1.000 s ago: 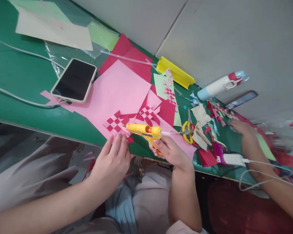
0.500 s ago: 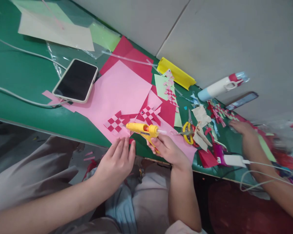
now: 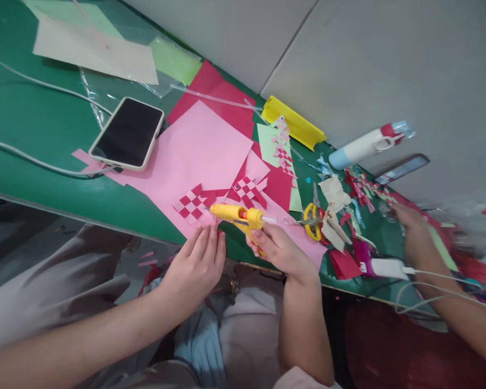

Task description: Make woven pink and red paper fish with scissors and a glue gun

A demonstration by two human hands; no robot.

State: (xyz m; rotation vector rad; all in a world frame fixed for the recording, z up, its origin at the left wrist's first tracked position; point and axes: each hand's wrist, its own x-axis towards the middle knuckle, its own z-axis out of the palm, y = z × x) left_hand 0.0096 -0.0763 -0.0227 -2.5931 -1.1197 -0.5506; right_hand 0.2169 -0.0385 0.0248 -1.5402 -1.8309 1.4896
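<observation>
Yellow hot glue gun aimed at a woven paper fish

The right hand (image 3: 281,251) is wrapped around the handle of a yellow hot glue gun (image 3: 238,216), a clear glue stick jutting from its rear. The nozzle points left, at the tail side of a pink-and-red checkered paper fish (image 3: 191,204); whether the tip touches it cannot be told. This fish lies on a large pink sheet (image 3: 202,138) near the front edge of the green surface (image 3: 44,129).

The left hand (image 3: 198,259) rests palm down just below the fish, fingers straight and side by side at the strips near its tail. Its thumb is hidden, so I cannot tell whether it pinches anything.

A second checkered fish (image 3: 249,190), with a stuck-on eye, lies just beyond the gun. A phone (image 3: 127,132) sits to the left; yellow-handled scissors (image 3: 315,233) lie to the right. Farther right, a co-worker's hand (image 3: 409,217) reaches over the surface.
</observation>
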